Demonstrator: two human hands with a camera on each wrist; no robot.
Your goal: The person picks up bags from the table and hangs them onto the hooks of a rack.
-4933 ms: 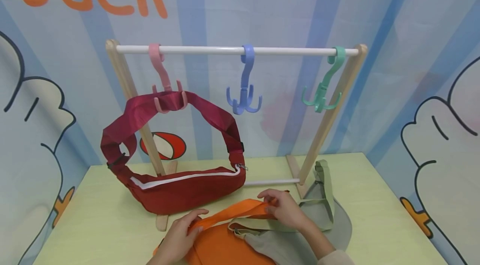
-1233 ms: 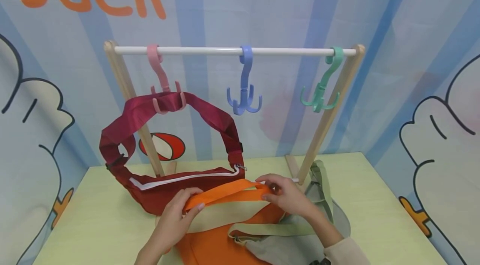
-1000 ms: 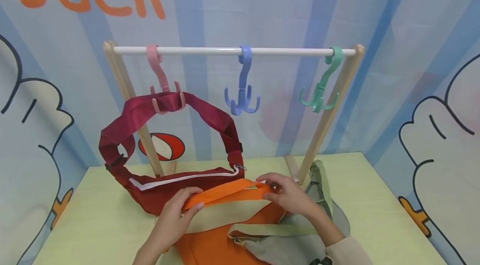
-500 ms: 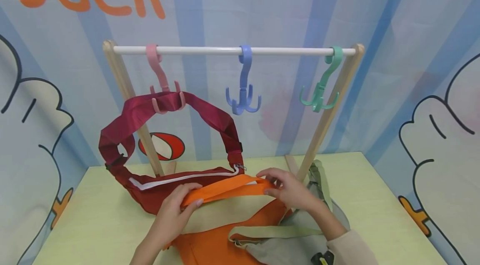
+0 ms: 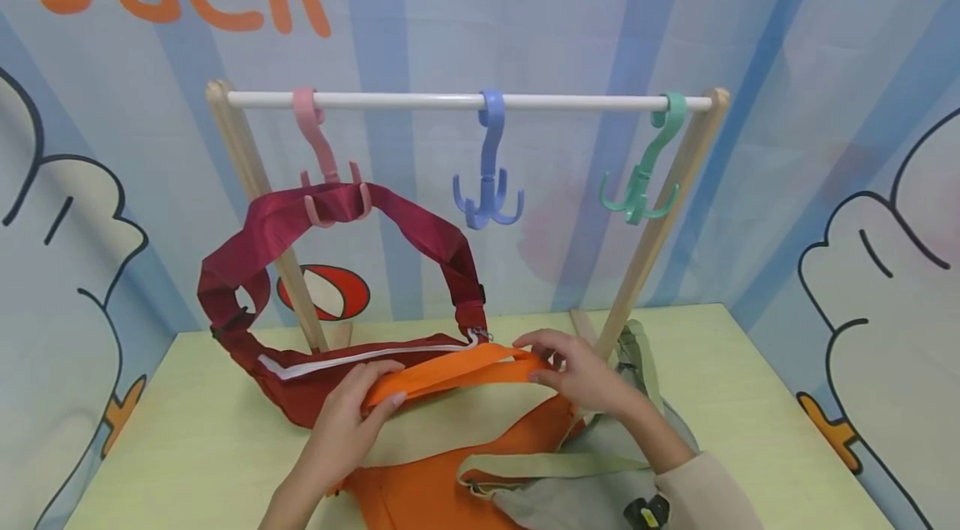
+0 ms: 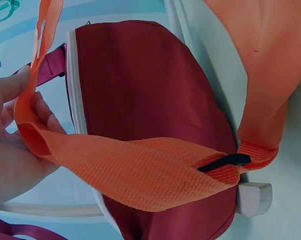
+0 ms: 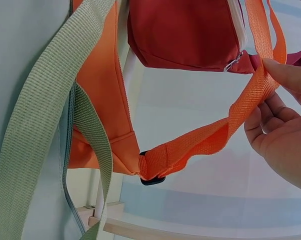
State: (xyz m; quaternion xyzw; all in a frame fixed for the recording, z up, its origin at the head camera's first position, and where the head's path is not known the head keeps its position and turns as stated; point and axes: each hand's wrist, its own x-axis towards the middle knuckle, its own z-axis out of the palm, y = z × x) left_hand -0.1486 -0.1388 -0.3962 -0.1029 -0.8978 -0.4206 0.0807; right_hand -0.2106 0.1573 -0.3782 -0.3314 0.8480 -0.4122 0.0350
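Observation:
Both hands hold up the orange strap of an orange bag that lies at the front of the table. My left hand pinches the strap's left part between thumb and fingers, while my right hand pinches its right part. In the left wrist view the strap runs from the left hand to a black buckle. In the right wrist view the right hand grips the twisted strap. A grey bag with a pale green strap partly covers the orange bag.
A dark red waist bag hangs by its strap from a pink hook. A blue hook and a green hook hang bare on the white rail. Wooden posts carry the rail above the pale yellow table.
Both hands have lifted the orange strap off the table and raised it in front of the red bag, most of it earlier; over the last second it rises only slightly.

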